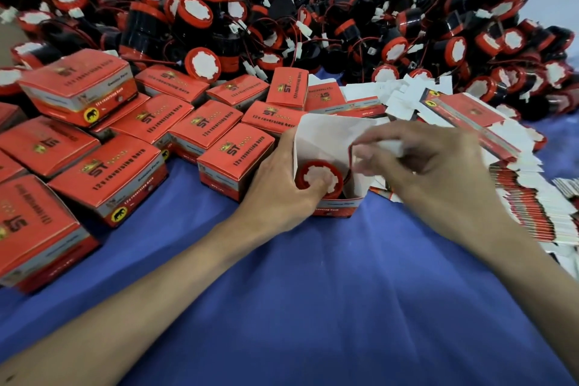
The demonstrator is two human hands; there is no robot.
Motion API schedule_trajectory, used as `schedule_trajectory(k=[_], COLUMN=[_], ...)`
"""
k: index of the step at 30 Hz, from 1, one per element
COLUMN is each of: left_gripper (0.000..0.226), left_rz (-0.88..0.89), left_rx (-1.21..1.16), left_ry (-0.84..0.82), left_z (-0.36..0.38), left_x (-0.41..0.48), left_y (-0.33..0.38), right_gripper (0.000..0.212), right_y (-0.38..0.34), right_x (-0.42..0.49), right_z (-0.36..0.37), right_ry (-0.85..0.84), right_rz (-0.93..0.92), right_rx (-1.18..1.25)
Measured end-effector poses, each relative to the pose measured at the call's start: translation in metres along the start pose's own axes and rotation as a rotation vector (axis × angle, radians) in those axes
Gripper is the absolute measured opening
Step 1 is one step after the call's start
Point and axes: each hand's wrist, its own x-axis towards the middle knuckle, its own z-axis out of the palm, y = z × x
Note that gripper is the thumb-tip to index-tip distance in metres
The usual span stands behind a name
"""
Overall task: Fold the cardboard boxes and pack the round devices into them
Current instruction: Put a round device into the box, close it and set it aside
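An open red and white cardboard box (326, 141) stands on the blue cloth in the middle of the head view, its white lid flap raised at the back. Inside it sits a round device (315, 173) with a red rim and white centre. My left hand (282, 185) grips the box's left side, thumb lying across the device's top. My right hand (429, 166) pinches a white side flap (388, 147) at the box's right edge with curled fingers. The lower part of the device is hidden by the box wall.
Several closed red boxes (125, 147) are stacked at the left. A big heap of black and red round devices with wires (282, 19) fills the back. Flat unfolded boxes (501, 166) lie stacked at the right. Blue cloth (313, 291) covers the near table.
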Motion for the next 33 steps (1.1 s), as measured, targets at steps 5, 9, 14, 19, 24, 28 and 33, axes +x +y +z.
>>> schedule_trajectory(k=[5,9,14,19,24,28,33], left_gripper=[0.059,0.063,0.064,0.074,0.082,0.099,0.093], left_rz=[-0.003,-0.005,-0.017,0.003,0.041,0.083,0.039], left_rx=[-0.035,-0.030,-0.036,-0.015,-0.069,-0.057,-0.221], left_ry=[-0.016,-0.040,-0.034,-0.032,-0.065,-0.227,-0.438], left_z=[0.001,0.000,-0.001,-0.001,-0.003,-0.010,-0.025], left_x=[-0.001,0.000,0.001,0.001,0.001,0.002,0.006], left_y=[0.003,0.003,0.000,-0.003,-0.002,-0.004,-0.001], right_gripper=[0.021,0.027,0.016,0.013,0.028,0.027,0.019], right_y=[0.000,0.002,0.004,0.001,-0.001,-0.001,-0.003], right_x=[0.023,0.031,0.024,0.027,0.025,0.029,0.029], right_z=[0.024,0.037,0.050,0.057,0.044,0.040,0.048], right_ry=[-0.224,-0.192,-0.049,-0.128,-0.407,-0.473,-0.367], right_rz=[-0.206,-0.183,-0.171,-0.227,-0.234,-0.184,-0.166], right_rx=[-0.323,-0.403,-0.293,-0.329,-0.402,-0.414,-0.488])
